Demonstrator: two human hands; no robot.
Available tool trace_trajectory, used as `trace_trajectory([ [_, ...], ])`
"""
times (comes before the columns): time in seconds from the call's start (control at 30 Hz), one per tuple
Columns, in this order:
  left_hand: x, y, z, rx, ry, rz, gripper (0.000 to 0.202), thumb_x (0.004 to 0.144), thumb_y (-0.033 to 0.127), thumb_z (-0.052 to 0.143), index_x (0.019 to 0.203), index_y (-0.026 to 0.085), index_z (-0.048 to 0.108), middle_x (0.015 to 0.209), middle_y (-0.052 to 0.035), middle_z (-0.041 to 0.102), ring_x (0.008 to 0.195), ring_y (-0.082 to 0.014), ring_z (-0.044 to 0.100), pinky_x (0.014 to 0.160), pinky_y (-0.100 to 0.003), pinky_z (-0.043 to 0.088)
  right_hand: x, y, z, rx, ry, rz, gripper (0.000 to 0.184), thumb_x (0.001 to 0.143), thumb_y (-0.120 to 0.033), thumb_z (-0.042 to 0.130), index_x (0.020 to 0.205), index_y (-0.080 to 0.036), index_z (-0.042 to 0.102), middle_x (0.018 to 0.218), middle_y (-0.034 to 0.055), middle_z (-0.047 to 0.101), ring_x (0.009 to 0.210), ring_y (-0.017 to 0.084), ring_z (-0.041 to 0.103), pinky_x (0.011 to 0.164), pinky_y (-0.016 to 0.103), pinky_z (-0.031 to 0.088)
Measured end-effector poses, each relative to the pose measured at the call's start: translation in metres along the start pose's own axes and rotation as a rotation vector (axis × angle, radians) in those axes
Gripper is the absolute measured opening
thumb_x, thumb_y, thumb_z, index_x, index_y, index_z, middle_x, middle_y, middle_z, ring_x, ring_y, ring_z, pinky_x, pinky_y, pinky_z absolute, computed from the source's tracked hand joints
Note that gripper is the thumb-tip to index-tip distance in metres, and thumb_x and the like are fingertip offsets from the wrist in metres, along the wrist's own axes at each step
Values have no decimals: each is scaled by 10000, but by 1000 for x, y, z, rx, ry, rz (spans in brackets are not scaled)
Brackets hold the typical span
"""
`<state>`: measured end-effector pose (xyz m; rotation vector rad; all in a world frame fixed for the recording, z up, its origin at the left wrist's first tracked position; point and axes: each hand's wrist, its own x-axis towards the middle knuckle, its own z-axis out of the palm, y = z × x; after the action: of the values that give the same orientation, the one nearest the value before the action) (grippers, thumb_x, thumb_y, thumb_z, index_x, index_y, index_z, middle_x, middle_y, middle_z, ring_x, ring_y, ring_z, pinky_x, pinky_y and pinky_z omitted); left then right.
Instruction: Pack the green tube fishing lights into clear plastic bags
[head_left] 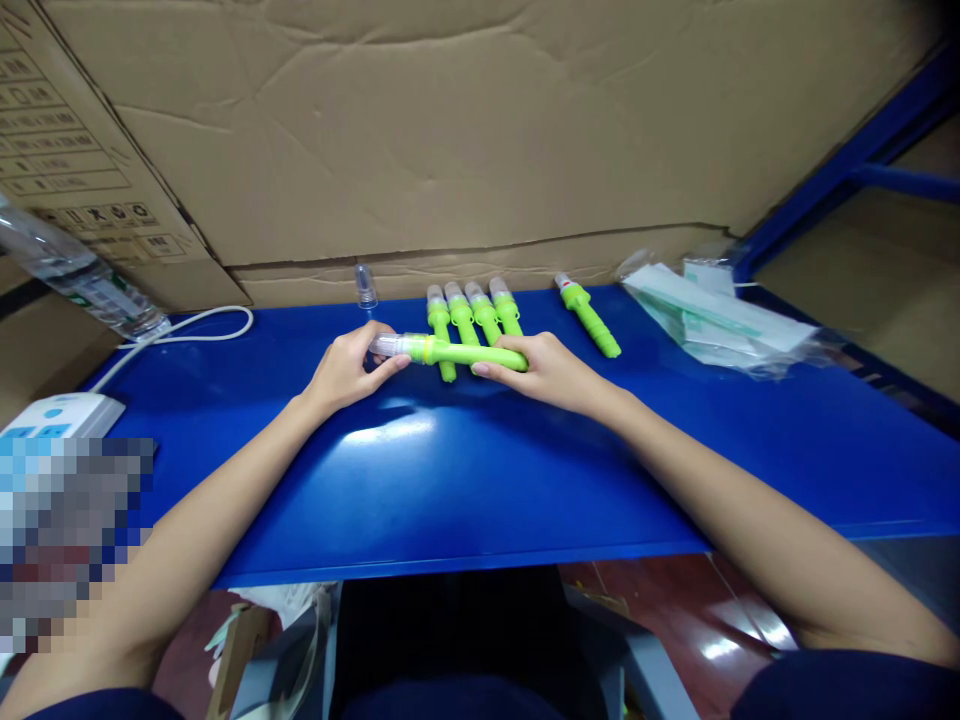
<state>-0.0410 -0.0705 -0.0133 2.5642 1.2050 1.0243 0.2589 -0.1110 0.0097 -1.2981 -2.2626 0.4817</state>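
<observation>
Between my two hands lies a lime-green stick with a clear cap point(480, 354), held level above the table. My left hand point(347, 370) is closed round its clear cap end, thumb along the near side. The green handle end is gripped by my right hand point(551, 370), with the thumb beneath it. Just behind, several similar green sticks with clear caps point(462, 312) lie side by side, partly hidden by the held one. Another green stick point(590, 318), with red at its tip, lies apart to the right. A loose clear cap point(365, 286) stands behind my left hand.
A blue table point(480, 500) backs onto a cardboard wall point(465, 140). On the left are a plastic bottle point(90, 280), a white cable point(202, 322) and a power strip point(67, 415). Clear plastic packets point(712, 315) lie at the back right, beside a blue metal frame point(840, 150).
</observation>
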Motion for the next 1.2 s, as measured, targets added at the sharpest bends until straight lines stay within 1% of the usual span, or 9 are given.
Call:
trace_trajectory([
  [0.07, 0, 2, 0, 2, 25, 1, 524, 840, 645, 654, 1050, 166, 625, 849, -49, 705, 655, -160, 612, 619, -261, 461, 0, -3, 0, -17, 8, -2, 461, 917, -588, 590, 683, -199, 515, 544, -30, 470, 512, 110, 403, 563, 274, 238],
  [0.2, 0, 4, 1, 0, 59, -7, 497, 833, 627, 680, 1019, 171, 615, 815, -36, 679, 630, -147, 586, 615, -258, 455, -1, -6, -1, -29, 20, -15, 444, 918, -579, 587, 694, -204, 509, 546, -28, 467, 502, 114, 402, 553, 272, 239],
  [0.37, -1, 4, 1, -4, 54, -12, 495, 827, 631, 687, 1016, 180, 611, 791, -28, 664, 619, -142, 574, 606, -257, 446, -1, -4, 0, -38, 25, -20, 460, 918, -592, 571, 675, -209, 495, 533, -24, 460, 499, 116, 393, 547, 274, 235],
  [0.6, -2, 5, 0, -23, 39, -13, 467, 824, 614, 690, 961, 172, 623, 668, 11, 610, 554, -124, 547, 567, -246, 410, 0, -2, 0, -29, 36, -15, 496, 918, -620, 541, 649, -207, 489, 526, -22, 453, 494, 113, 387, 555, 279, 240],
  [0.83, -1, 6, -1, -40, 34, 7, 404, 826, 553, 689, 941, 171, 624, 619, 29, 582, 523, -114, 524, 549, -236, 395, 0, 1, 0, 2, 42, -12, 513, 915, -632, 533, 644, -197, 514, 521, -25, 451, 504, 107, 395, 558, 281, 237],
  [1.03, -1, 8, -2, -49, 18, -6, 402, 820, 572, 673, 909, 183, 619, 583, 38, 567, 499, -113, 508, 535, -236, 383, 1, 1, -1, 23, 53, -24, 527, 903, -650, 534, 644, -191, 549, 509, -31, 453, 488, 105, 394, 537, 276, 246],
  [1.2, -1, 11, -2, 8, 11, -47, 443, 810, 632, 656, 858, 193, 615, 564, 33, 565, 496, -119, 512, 531, -239, 359, 1, 1, 0, 12, 45, -21, 528, 909, -645, 529, 626, -200, 526, 496, -29, 445, 471, 107, 385, 536, 279, 245],
])
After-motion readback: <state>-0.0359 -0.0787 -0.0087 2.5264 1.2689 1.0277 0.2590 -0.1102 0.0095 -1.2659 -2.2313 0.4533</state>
